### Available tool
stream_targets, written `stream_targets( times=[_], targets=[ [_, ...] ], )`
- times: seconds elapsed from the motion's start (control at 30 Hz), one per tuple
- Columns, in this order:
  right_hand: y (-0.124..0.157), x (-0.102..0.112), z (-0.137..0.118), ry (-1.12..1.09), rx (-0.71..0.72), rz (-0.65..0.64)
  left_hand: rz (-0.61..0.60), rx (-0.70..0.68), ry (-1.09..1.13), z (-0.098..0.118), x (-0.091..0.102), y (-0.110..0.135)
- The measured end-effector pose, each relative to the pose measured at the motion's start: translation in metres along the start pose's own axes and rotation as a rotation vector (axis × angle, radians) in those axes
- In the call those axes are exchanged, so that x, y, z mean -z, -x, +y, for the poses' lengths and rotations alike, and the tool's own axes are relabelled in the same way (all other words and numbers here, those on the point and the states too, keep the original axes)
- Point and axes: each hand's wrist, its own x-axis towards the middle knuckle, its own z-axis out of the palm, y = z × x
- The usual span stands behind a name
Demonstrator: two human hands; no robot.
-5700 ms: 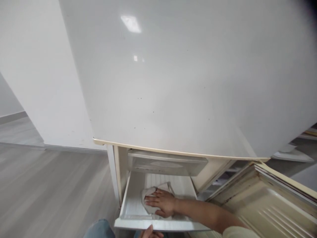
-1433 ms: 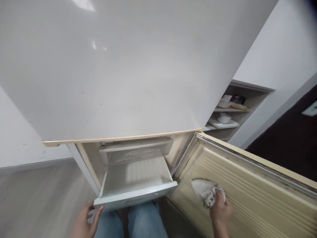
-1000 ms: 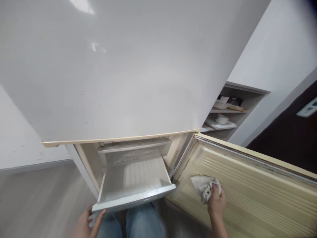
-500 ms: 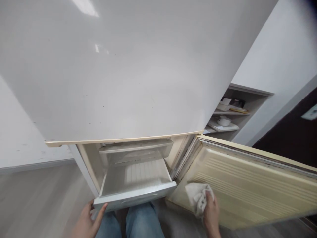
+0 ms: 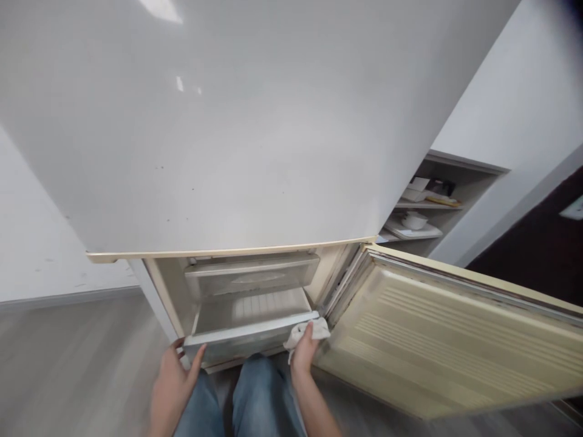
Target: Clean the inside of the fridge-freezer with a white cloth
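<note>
A clear freezer drawer (image 5: pixel 241 345) with a pale top rim sticks partly out of the lower compartment of a white fridge (image 5: pixel 255 139). My left hand (image 5: pixel 175 379) grips its left front corner, thumb on the front face and fingers at the side. At the right front corner, my right hand (image 5: pixel 305 352) holds a crumpled white cloth (image 5: pixel 320 328) against the drawer. Part of the cloth is hidden by that hand. Above this drawer sits another one, a translucent drawer (image 5: pixel 252 279), pushed further in.
The freezer door (image 5: pixel 437 340) stands wide to the right, its ribbed yellowish inner side facing up. Behind it, a wall niche (image 5: pixel 473 182) holds a white bowl (image 5: pixel 413 220) and boxes. My knees (image 5: pixel 259 394) are just below the drawer. Grey floor (image 5: pixel 82 364) lies at left.
The drawer has slid further into the compartment, my left hand moving with it. My right hand has come left from beside the door to the drawer's right corner, still holding the cloth.
</note>
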Motion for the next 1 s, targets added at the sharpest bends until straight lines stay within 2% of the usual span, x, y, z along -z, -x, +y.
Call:
stream_targets(
  times=[0.1, 0.2, 0.33, 0.43, 0.53, 0.67, 0.73, 0.8, 0.93, 1.0],
  targets=[
    [-0.015, -0.019, 0.000, 0.023, -0.027, -0.013, 0.064, -0.019, -0.101, 0.020, -0.003, -0.012],
    [-0.025, -0.033, 0.000, 0.087, 0.052, -0.057, 0.006, 0.067, -0.143, 0.033, -0.002, -0.025],
    [-0.031, -0.045, -0.002, 0.189, 0.097, 0.018, -0.013, 0.110, -0.219, 0.043, 0.000, -0.034],
    [-0.032, -0.044, -0.009, 0.208, 0.081, 0.094, -0.038, 0.102, -0.211, 0.046, -0.001, -0.038],
    [-0.034, -0.032, -0.022, 0.206, 0.075, 0.189, -0.053, 0.065, -0.104, 0.044, 0.002, -0.040],
    [-0.036, -0.025, -0.031, 0.192, 0.207, 0.339, -0.038, 0.018, -0.027, 0.035, 0.010, -0.039],
    [-0.030, -0.035, -0.025, 0.194, 0.331, 0.243, -0.057, -0.003, -0.067, 0.030, 0.015, -0.038],
    [-0.013, -0.052, -0.012, 0.214, 0.498, 0.061, -0.075, -0.033, -0.115, 0.025, 0.018, -0.037],
    [0.055, -0.089, 0.012, 0.281, 0.811, -0.279, -0.106, -0.082, -0.183, 0.020, 0.022, -0.038],
    [0.093, -0.102, 0.015, 0.302, 0.925, -0.527, -0.123, -0.085, -0.221, 0.018, 0.023, -0.040]
  ],
)
